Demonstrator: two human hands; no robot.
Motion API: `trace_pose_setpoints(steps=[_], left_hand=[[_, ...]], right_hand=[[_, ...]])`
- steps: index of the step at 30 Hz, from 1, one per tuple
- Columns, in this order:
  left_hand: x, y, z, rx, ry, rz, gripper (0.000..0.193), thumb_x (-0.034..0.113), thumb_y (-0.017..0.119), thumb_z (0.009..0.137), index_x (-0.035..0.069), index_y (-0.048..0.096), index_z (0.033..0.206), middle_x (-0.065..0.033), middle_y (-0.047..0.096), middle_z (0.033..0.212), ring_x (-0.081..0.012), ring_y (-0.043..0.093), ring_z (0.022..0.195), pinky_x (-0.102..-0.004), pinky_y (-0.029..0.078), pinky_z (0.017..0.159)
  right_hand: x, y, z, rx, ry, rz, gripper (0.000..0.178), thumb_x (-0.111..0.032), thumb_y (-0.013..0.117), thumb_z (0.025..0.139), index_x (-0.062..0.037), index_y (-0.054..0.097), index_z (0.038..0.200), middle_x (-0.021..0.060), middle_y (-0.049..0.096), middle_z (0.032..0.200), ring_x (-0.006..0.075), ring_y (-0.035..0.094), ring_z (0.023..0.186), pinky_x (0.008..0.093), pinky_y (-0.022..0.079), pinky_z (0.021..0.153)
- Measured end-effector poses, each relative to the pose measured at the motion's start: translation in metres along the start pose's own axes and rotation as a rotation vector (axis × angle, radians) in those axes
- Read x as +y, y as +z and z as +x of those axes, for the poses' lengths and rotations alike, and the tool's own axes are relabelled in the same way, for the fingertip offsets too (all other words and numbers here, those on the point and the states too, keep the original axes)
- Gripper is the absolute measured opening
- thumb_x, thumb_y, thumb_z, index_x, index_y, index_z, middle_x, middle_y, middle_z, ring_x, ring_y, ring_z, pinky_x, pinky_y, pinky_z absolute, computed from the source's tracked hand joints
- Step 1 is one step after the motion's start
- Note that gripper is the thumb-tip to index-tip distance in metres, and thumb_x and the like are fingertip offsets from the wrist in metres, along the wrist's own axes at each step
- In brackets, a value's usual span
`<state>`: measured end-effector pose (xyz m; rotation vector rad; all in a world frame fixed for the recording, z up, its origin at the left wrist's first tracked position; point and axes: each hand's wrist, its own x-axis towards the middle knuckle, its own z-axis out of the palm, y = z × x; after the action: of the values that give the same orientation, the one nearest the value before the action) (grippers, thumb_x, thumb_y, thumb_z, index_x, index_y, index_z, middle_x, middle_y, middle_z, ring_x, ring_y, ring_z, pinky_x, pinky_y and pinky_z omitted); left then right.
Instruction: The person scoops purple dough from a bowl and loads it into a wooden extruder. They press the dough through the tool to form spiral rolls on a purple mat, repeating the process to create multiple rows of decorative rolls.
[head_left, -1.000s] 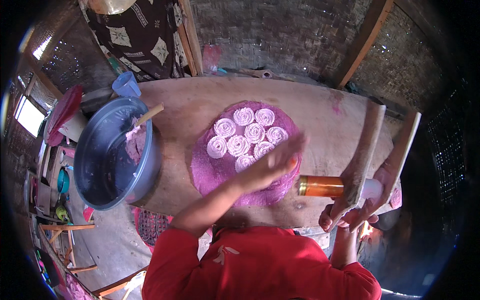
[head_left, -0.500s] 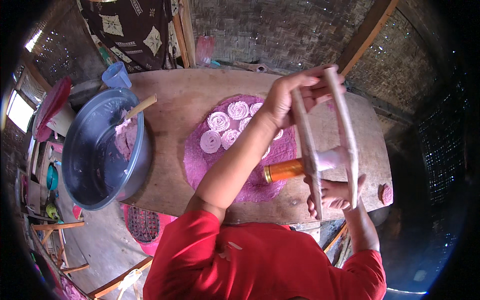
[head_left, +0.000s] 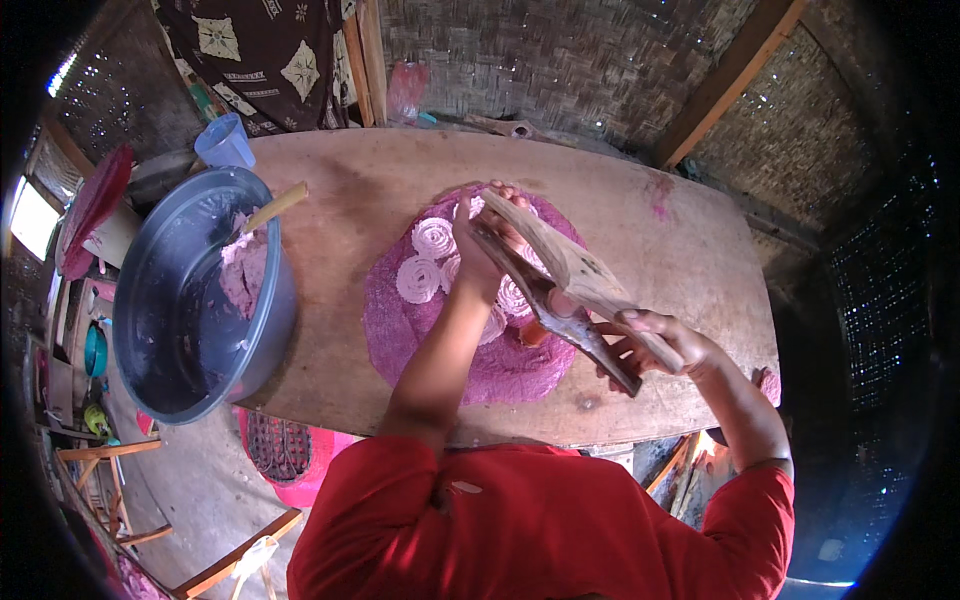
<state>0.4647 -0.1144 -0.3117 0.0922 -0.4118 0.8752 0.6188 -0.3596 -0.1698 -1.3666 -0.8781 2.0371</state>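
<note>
Both my hands hold a wooden hand press (head_left: 590, 275) made of two long boards, slanting over a round pink mesh mat (head_left: 400, 345). My left hand (head_left: 482, 235) is closed round the far left ends of the boards. Gripping the near right ends is my right hand (head_left: 665, 345), with its fingers between and around them. An orange-brown tube (head_left: 533, 336) shows under the lower board, pointing at the mat; its lower end is hard to make out. Pale pink coiled dough swirls (head_left: 434, 238) lie on the mat, several partly hidden by my left arm and the press.
To the left stands a large grey-blue basin (head_left: 283, 300) with pink dough (head_left: 243, 275) and a wooden-handled tool (head_left: 278, 207). Behind it is a blue plastic cup (head_left: 225, 142). A small pink lump (head_left: 767, 386) sits at the right edge of the wooden table (head_left: 330, 230).
The press has swung from upright at the right to a slant over the mat, and its boards are closer together. My left hand has moved left, and my right hand has shifted its grip.
</note>
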Motion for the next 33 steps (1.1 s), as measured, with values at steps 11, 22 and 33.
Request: trace_pose_setpoints(steps=[11, 22, 33], left_hand=[[-0.009, 0.044, 0.005, 0.062, 0.022, -0.019, 0.050, 0.050, 0.044, 0.096, 0.003, 0.054, 0.106, -0.0102, 0.056, 0.097, -0.0259, 0.056, 0.096, -0.0376, 0.047, 0.093], [-0.010, 0.057, -0.005, 0.055, -0.052, 0.011, 0.046, 0.052, 0.046, 0.094, 0.008, 0.055, 0.102, -0.0072, 0.057, 0.094, -0.0266, 0.056, 0.094, -0.0395, 0.048, 0.087], [0.014, 0.052, 0.031, -0.010, -0.201, 0.226, 0.049, 0.054, 0.042, 0.096, 0.013, 0.056, 0.117, -0.0031, 0.060, 0.104, -0.0227, 0.057, 0.100, -0.0456, 0.045, 0.093]], right_hand=[[-0.020, 0.016, -0.022, 0.255, 0.048, -0.154, 0.062, -0.049, 0.051, 0.092, 0.0055, 0.054, 0.120, 0.0219, 0.068, 0.092, 0.0277, 0.071, 0.070, 0.0349, 0.059, 0.056], [-0.007, 0.024, -0.030, 0.201, -0.129, -0.131, 0.059, -0.050, 0.057, 0.089, 0.0078, 0.065, 0.101, 0.0173, 0.069, 0.081, 0.0224, 0.070, 0.064, 0.0303, 0.056, 0.054], [0.015, 0.011, 0.007, 0.231, -0.293, -0.106, 0.067, -0.058, 0.060, 0.087, 0.0072, 0.063, 0.103, 0.0136, 0.067, 0.080, 0.0183, 0.066, 0.062, 0.0280, 0.055, 0.054]])
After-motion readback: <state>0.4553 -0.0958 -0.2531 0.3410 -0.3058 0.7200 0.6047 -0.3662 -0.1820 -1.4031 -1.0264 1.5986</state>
